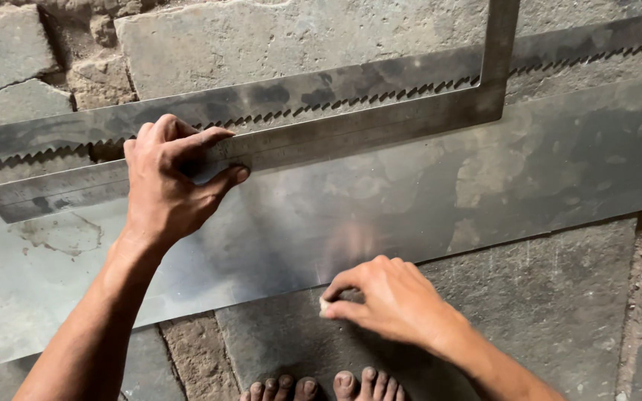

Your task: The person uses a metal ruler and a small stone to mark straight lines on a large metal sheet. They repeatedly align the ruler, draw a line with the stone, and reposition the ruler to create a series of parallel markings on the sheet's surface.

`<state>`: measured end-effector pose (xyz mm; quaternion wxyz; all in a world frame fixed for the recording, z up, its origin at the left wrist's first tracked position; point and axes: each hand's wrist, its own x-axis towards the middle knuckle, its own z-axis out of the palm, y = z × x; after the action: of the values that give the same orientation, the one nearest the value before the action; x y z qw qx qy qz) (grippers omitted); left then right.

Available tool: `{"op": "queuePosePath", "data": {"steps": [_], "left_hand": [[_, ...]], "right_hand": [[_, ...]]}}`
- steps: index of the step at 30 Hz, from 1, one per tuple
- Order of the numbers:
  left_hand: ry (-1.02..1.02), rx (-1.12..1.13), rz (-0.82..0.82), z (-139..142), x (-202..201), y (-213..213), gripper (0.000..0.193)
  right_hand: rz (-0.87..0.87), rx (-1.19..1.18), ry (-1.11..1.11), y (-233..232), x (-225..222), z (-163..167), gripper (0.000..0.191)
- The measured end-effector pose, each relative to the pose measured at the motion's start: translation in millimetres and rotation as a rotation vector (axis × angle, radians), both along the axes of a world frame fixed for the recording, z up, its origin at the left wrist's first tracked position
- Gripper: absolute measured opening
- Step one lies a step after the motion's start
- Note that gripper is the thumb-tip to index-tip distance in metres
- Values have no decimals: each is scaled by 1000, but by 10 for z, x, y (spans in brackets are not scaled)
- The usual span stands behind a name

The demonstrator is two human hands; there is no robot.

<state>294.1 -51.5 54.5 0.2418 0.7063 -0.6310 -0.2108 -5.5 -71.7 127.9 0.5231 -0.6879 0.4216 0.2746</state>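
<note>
A long shiny metal sheet lies slantwise on the stone floor. On its far edge rests a steel L-shaped square, one arm along the sheet, the other pointing away at the upper right. My left hand presses down on the square's long arm near its left end, fingers spread over it. My right hand sits at the sheet's near edge, fingertips pinched on a small white piece, like chalk.
Behind the square lies a long toothed metal strip, like a saw blade. The floor is rough stone slabs with gaps. My bare toes show at the bottom edge.
</note>
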Motion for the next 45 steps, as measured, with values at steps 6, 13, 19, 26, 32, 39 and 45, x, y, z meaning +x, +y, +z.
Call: {"op": "queuePosePath", "data": {"steps": [6, 13, 19, 26, 32, 39, 45], "left_hand": [[-21, -27, -11, 14, -14, 4, 48], [-10, -34, 24, 7, -25, 11, 47], [7, -25, 27, 19, -20, -3, 47], [2, -33, 36, 50, -36, -26, 45], [17, -42, 60, 27, -30, -34, 46], [32, -92, 67, 119, -32, -71, 44], [-56, -44, 64, 226, -46, -136, 45]], "right_hand": [[-180, -235, -183, -149, -98, -141, 29], [-312, -1149, -318, -334, 14, -568, 27], [-258, -1230, -347, -302, 36, -664, 29], [-238, -1254, -344, -336, -10, -715, 29], [-215, -1200, -284, -404, 130, -518, 27], [187, -344, 131, -867, 296, 234, 32], [61, -318, -32, -196, -79, 302, 51]]}}
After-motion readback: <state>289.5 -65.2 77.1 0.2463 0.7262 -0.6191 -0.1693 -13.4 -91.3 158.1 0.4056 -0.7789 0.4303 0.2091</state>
